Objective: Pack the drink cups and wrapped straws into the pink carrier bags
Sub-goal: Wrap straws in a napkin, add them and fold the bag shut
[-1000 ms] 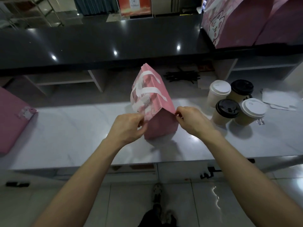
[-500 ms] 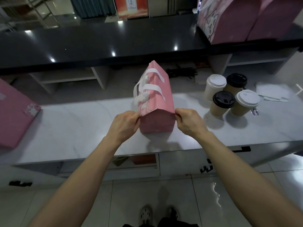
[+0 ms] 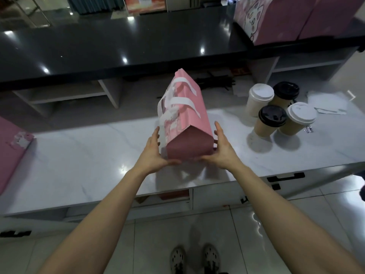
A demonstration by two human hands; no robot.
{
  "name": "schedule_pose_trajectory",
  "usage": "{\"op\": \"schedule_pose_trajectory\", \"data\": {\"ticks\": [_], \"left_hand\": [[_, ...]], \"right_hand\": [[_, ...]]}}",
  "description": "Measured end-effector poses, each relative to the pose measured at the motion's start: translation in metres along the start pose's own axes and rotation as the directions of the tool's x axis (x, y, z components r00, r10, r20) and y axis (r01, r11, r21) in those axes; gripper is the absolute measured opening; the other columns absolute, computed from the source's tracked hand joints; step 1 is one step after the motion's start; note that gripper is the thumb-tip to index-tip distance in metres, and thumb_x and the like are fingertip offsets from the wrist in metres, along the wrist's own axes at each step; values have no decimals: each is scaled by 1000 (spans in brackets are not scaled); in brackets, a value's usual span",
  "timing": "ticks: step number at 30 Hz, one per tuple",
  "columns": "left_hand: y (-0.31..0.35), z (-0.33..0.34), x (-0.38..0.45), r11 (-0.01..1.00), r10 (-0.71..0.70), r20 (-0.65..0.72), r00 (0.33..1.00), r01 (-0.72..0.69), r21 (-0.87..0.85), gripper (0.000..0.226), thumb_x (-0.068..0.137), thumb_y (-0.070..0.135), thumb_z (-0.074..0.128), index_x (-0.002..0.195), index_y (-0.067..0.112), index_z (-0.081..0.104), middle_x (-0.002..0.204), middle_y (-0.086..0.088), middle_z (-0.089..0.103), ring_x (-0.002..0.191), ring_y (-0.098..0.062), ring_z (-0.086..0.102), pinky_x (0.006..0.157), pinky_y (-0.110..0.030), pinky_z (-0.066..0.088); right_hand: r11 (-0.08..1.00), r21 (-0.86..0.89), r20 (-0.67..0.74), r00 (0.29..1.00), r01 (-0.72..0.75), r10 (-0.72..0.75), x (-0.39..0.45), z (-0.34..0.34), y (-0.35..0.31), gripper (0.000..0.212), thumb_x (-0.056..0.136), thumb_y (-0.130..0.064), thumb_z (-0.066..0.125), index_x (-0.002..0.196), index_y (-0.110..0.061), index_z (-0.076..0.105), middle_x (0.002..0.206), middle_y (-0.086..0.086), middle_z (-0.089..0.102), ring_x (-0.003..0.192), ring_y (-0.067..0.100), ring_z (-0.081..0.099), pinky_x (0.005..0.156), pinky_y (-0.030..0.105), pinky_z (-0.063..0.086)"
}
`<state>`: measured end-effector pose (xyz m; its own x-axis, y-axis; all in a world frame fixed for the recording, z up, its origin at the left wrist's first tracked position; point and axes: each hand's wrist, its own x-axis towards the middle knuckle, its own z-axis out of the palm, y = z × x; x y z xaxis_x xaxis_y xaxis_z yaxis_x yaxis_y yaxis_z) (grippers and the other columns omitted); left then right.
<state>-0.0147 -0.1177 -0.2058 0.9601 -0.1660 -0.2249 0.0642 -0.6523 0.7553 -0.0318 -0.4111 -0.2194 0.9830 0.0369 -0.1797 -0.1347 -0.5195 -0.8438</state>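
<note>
Both hands cup the near end of a pink bag (image 3: pixel 187 123) from either side: the left hand (image 3: pixel 156 150) lies flat against its left face with fingers straight, thumb under the lower edge, and the right hand (image 3: pixel 222 148) mirrors it on the right face, fingers straight and pointing away. The bag stands on the white counter (image 3: pixel 83 159), closed to a ridge along the top, with white handles (image 3: pixel 183 99) folded over that ridge and a pale print on its left side. To its right, well apart, four lidded cups (image 3: pixel 280 109) cluster together: two with white lids, two with black, the near pair tilted in this wide view. Beyond them lie some white papers (image 3: pixel 327 102). A bundle of dark straws (image 3: pixel 215 81) sits on the lower ledge behind the bag. Another pink bag (image 3: pixel 11 147) lies at the counter's left edge, and more pink bags (image 3: pixel 276 18) stand on the black counter (image 3: pixel 118 42) at upper right.
</note>
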Motion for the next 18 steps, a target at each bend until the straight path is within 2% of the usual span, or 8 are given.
{"op": "schedule_pose_trajectory", "data": {"ticks": [2, 4, 6, 9, 11, 13, 15, 18], "left_hand": [[5, 11, 15, 992, 94, 14, 995, -93, -91, 166, 40, 66, 108, 165, 61, -1, 164, 23, 40, 147, -10, 51, 115, -45, 54], [6, 20, 23, 980, 170, -4, 985, -170, -105, 158, 49, 65, 106, 163, 65, -3, 153, 43, 41, 140, 11, 50, 115, -31, 50], [7, 22, 23, 968, 214, -22, 977, -215, -128, 154, 56, 57, 105, 167, 60, -1, 152, 44, 43, 138, 16, 49, 112, -29, 50], [12, 17, 15, 946, 269, -33, 963, -270, -178, 151, 52, 57, 108, 168, 55, 12, 153, 34, 49, 138, 12, 51, 106, -25, 53], [20, 8, 9, 932, 300, -43, 953, -302, -200, 150, 50, 56, 110, 166, 57, 15, 153, 32, 51, 137, 11, 52, 99, -18, 55], [32, -2, 2, 918, 332, -61, 941, -338, -206, 145, 51, 54, 110, 163, 60, 20, 150, 32, 54, 135, 11, 54, 93, -10, 55], [48, -16, 1, 904, 380, -89, 921, -390, -173, 141, 51, 59, 109, 163, 60, 23, 149, 30, 55, 135, 8, 56, 93, -15, 57], [83, -40, 9, 871, 472, -127, 873, -484, -87, 146, 52, 66, 106, 167, 56, 17, 159, 26, 49, 144, 1, 51, 105, -39, 58]], "right_hand": [[999, 22, 5, 999, 48, -49, 11, 6, -1, 164, 42, -78, 100, 164, -60, -9, 153, -31, 44, 131, 5, 57, 99, 25, 53], [995, 15, -10, 995, 96, -96, 13, 7, 0, 151, 52, -74, 99, 162, -66, -5, 144, -38, 50, 122, 3, 60, 90, 20, 51], [993, 23, -35, 993, 115, -114, 7, 7, -2, 144, 57, -65, 99, 163, -65, 1, 146, -28, 56, 124, 10, 64, 96, 31, 57], [988, 21, -48, 987, 156, -155, -5, 4, -11, 138, 63, -52, 99, 166, -59, 7, 154, -17, 56, 132, 14, 63, 108, 43, 57], [984, 9, -59, 982, 179, -179, -14, 0, -24, 137, 63, -55, 99, 167, -57, 8, 155, -16, 55, 134, 14, 62, 109, 46, 56], [981, 3, -83, 977, 195, -194, -23, -6, -40, 140, 59, -66, 98, 166, -57, 9, 156, -16, 53, 135, 16, 61, 107, 48, 57], [973, -28, -129, 965, 228, -230, -29, -16, -59, 139, 58, -71, 95, 167, -57, 10, 157, -17, 52, 136, 17, 60, 104, 49, 58], [957, -71, -212, 933, 281, -289, -28, -39, -87, 136, 60, -68, 96, 166, -57, 11, 155, -18, 54, 135, 16, 60, 104, 49, 58]]}}
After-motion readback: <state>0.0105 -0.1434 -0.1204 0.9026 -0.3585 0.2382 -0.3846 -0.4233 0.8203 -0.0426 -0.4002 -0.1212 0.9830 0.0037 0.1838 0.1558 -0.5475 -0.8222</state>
